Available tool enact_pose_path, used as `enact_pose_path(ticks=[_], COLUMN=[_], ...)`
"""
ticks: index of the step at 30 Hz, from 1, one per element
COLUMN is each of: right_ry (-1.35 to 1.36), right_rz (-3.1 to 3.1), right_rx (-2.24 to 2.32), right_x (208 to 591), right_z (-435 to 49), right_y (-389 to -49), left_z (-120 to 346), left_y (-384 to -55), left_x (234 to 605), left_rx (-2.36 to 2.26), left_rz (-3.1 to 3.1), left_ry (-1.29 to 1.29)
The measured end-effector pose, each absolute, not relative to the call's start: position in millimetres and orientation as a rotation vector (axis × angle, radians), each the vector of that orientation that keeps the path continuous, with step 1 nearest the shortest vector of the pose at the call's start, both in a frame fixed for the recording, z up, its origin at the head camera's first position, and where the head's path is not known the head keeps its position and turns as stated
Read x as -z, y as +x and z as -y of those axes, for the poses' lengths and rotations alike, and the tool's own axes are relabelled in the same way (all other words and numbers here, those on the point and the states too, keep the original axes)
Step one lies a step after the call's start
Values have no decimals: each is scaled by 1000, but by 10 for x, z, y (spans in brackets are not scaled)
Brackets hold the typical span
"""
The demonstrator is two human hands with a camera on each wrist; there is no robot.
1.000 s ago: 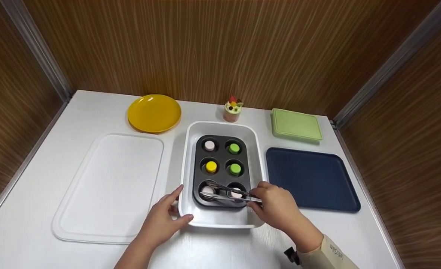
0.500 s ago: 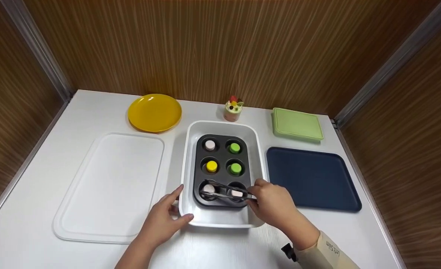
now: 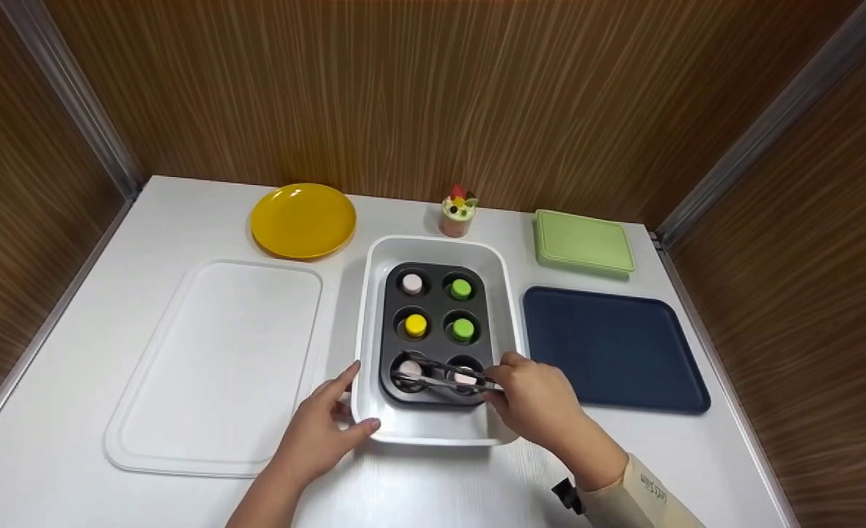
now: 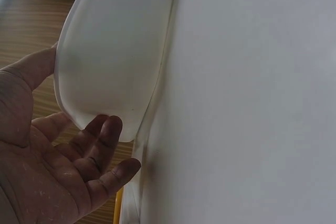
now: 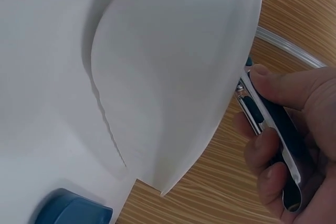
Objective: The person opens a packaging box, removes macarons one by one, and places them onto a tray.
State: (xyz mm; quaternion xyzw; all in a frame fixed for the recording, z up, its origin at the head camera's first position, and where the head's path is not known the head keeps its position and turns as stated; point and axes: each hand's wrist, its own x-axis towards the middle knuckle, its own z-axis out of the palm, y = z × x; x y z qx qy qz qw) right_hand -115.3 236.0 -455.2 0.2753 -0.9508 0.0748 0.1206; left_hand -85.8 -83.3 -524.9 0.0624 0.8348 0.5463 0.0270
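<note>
My right hand (image 3: 539, 392) grips a pair of metal tongs (image 3: 443, 382) with dark inlaid handles. Their parted arms reach left across the dark muffin tin (image 3: 436, 314), tips on either side of a pale pink round piece (image 3: 411, 368) in the near-left cup. The tin lies inside a deep white bin (image 3: 433, 433). Behind the arms, another pale piece (image 3: 465, 377) sits in the near-right cup. The other cups hold a yellow piece (image 3: 416, 325), two green ones and a pale one. My left hand (image 3: 319, 436) touches the bin's near-left corner with thumb and fingers spread.
Left of the bin lies a white lid (image 3: 220, 367), with a yellow plate (image 3: 303, 220) behind it. A dessert cup (image 3: 456, 213) stands beyond the bin. To the right are a navy tray (image 3: 614, 350) and a green box (image 3: 584, 242). Wooden panels enclose the table.
My right hand has shifted slightly left with the tongs, whose tips stay around the pink piece in the near-left cup. My left hand remains at the bin's corner.
</note>
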Motion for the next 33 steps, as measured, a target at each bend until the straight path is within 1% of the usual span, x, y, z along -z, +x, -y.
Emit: enact_pose_path(ticks=[9,21,33], right_ry=[803,721,507], right_rz=[2740,2611,2596], right_rx=[-269,-335,-394], right_x=[4551,4374,4198], right_z=[-2459,-2672,-3006], right_y=[-1136,-1172,-1230], left_z=[837,827,822], left_y=[-851,-845,-856], left_x=[5242,5221,5231], left_rx=[-1670,-1647,-1643], left_rz=[-2579,-2574,-2595], left_ry=[179,152,154])
